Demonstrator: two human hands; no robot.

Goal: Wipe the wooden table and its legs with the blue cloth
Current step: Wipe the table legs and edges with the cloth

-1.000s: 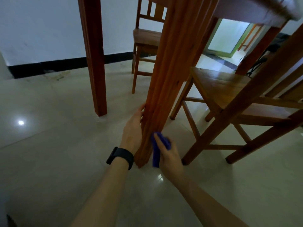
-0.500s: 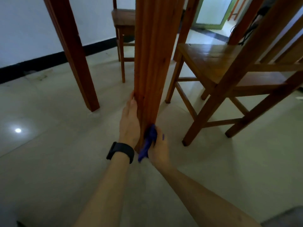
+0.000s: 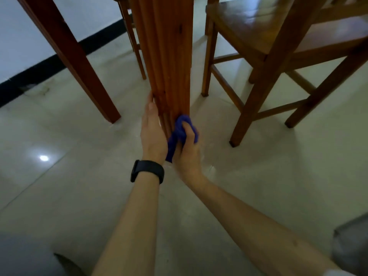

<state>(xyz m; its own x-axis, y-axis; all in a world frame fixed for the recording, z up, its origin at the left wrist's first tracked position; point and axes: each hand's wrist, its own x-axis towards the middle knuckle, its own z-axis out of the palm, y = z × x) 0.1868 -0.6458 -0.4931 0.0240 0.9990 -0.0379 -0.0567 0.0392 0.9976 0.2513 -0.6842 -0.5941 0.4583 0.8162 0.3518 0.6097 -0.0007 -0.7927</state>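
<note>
Left hand [image 3: 153,134]: fingers straight, flat on counter leg [image 3: 169,56], 9 o'clock side. Right hand [image 3: 186,150]: gripping blue cloth [image 3: 174,137] against leg, 4 o'clock side.

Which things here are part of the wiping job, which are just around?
Job: blue cloth gripped by right hand; fluted table leg it's pressed to; left hand flat on that leg; dark leg, possibly same table.
Around: chair; far chair; black wristband; tiled floor.
</note>
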